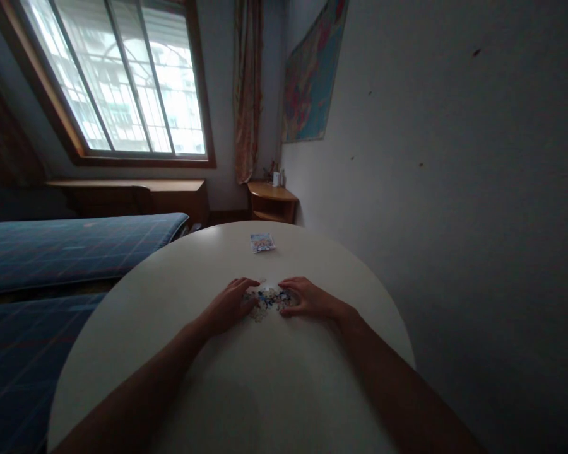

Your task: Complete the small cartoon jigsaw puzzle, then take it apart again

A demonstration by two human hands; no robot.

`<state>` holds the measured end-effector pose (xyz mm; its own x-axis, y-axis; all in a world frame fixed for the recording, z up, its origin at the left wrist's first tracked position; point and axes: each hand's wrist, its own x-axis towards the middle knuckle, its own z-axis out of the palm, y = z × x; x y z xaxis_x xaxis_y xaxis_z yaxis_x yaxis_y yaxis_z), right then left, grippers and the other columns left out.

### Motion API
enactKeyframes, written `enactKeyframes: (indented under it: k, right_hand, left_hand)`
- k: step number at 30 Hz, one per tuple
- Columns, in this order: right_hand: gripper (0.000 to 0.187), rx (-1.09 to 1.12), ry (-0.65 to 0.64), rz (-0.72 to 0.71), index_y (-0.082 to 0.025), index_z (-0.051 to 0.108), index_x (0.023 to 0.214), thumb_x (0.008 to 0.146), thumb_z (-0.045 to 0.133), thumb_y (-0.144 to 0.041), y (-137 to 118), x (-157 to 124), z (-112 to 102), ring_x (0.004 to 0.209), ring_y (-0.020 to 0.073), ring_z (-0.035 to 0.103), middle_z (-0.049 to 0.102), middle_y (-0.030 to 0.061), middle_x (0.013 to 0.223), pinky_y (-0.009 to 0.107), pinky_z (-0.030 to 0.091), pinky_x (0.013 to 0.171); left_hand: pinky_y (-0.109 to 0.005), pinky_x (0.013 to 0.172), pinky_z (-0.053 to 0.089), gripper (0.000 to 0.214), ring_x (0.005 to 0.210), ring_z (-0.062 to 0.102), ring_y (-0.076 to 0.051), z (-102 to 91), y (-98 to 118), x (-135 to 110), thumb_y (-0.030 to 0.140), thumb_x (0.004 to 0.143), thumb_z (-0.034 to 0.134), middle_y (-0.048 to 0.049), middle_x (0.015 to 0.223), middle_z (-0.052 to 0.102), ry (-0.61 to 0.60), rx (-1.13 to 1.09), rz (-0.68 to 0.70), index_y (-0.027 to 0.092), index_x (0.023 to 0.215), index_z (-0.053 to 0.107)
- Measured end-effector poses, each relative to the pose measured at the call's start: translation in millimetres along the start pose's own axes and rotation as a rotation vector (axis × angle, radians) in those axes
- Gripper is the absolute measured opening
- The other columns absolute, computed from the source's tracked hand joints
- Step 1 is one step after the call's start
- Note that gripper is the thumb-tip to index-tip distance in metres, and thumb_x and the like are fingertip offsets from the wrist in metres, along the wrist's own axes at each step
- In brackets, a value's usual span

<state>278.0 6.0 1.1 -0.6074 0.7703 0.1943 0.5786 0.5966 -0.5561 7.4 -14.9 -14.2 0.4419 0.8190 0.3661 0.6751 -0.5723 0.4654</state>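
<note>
A small heap of jigsaw puzzle pieces, mostly pale with some blue and dark ones, lies on the white round table. My left hand curves around the heap's left side, thumb and fingers apart. From the right, my right hand cups the other side with its fingers spread from the thumb. Both hands touch the outer pieces, and neither is closed around any. Some pieces under the palms are hidden. Beyond the heap lies a small square printed picture or packet.
Left of the table are blue plaid mattresses. A wooden corner shelf with small items stands behind the table, and a wooden desk is under the window. The wall runs close along the right.
</note>
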Motion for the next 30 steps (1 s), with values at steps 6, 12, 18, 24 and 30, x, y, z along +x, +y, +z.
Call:
enactKeyframes:
  k: [6, 12, 18, 24, 30]
  right_hand:
    - [0.042, 0.018, -0.04, -0.049, -0.021, 0.072, 0.113, 0.076, 0.076, -0.041, 0, 1, -5, 0.106, 0.024, 0.062, 0.067, 0.0109, 0.114, 0.037, 0.047, 0.096]
    - [0.029, 0.067, 0.067, -0.008, -0.021, 0.073, 0.109, 0.081, 0.065, -0.019, -9, 7, 13, 0.09, 0.0188, 0.066, 0.071, 0.0076, 0.103, 0.032, 0.051, 0.085]
    - [0.042, 0.054, 0.068, -0.017, -0.019, 0.067, 0.121, 0.081, 0.068, -0.032, -5, 4, 6, 0.101, 0.0221, 0.064, 0.068, 0.0111, 0.113, 0.035, 0.05, 0.089]
    - [0.049, -0.097, 0.019, -0.097, -0.024, 0.068, 0.121, 0.077, 0.074, -0.044, -11, 5, 10, 0.118, 0.0277, 0.055, 0.064, 0.0112, 0.125, 0.044, 0.039, 0.105]
    - [0.036, 0.046, 0.06, -0.08, -0.022, 0.073, 0.106, 0.073, 0.079, -0.034, -19, 10, 20, 0.106, 0.0223, 0.06, 0.062, 0.0102, 0.116, 0.037, 0.046, 0.098]
  left_hand:
    - [-0.039, 0.099, 0.045, 0.049, 0.114, 0.056, -0.027, -24.4, -16, -9, 0.041, 0.079, 0.067, -0.0092, 0.123, 0.061, -0.189, 0.031, 0.015, 0.023, 0.124, 0.06]
    - [-0.032, 0.083, 0.05, 0.028, 0.085, 0.065, -0.02, -9.2, -9, -1, 0.032, 0.088, 0.054, -0.0067, 0.101, 0.069, -0.09, 0.005, -0.07, 0.022, 0.11, 0.068]
    - [-0.03, 0.078, 0.05, 0.023, 0.081, 0.066, -0.019, -3.0, -5, 2, 0.03, 0.09, 0.052, -0.0041, 0.097, 0.072, -0.037, -0.003, -0.066, 0.024, 0.105, 0.069]
    - [-0.029, 0.078, 0.052, 0.022, 0.081, 0.068, -0.019, -4.2, -7, 5, 0.029, 0.091, 0.05, -0.0042, 0.094, 0.074, 0.042, -0.036, -0.058, 0.023, 0.102, 0.069]
    - [-0.035, 0.084, 0.053, 0.024, 0.089, 0.067, -0.021, -10.4, -9, 3, 0.033, 0.091, 0.05, -0.0062, 0.099, 0.072, 0.036, 0.021, -0.046, 0.022, 0.104, 0.067]
